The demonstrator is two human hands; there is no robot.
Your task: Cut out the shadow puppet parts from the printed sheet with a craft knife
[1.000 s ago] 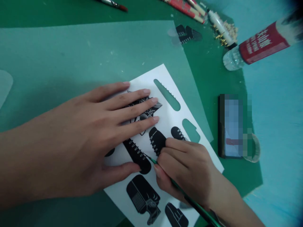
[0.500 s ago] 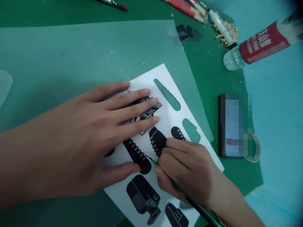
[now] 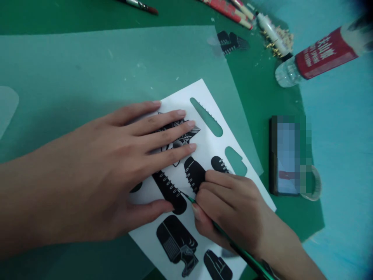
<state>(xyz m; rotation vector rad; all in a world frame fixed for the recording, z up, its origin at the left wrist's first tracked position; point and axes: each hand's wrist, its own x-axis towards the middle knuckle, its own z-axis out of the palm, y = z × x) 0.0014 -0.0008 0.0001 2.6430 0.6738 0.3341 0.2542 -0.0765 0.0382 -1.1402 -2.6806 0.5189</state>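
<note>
A white sheet (image 3: 204, 91) printed with black shapes lies at a tilt under both hands. My left hand (image 3: 122, 163) is spread flat over it, fingers apart, pinning the sheet and partly hiding a patterned figure (image 3: 189, 134). My right hand (image 3: 230, 206) is closed around a craft knife (image 3: 246, 254) with a slim green handle. The knife's fine dark tip rests at the looped edge of a long black strip shape (image 3: 169, 190), close to my left thumb. Two cut-out openings show green near the sheet's upper right edge.
Beneath the sheet is a translucent film (image 3: 87, 66) on a green mat (image 3: 253, 112). To the right are a phone (image 3: 287, 155), a tape roll (image 3: 316, 182) and a red-labelled bottle (image 3: 323, 54). A brush (image 3: 142, 6), a white marker (image 3: 272, 33) and black cut pieces (image 3: 230, 42) lie at the back.
Almost nothing differs. The whole view has shifted very slightly; both hands and the knife keep their places on the sheet.
</note>
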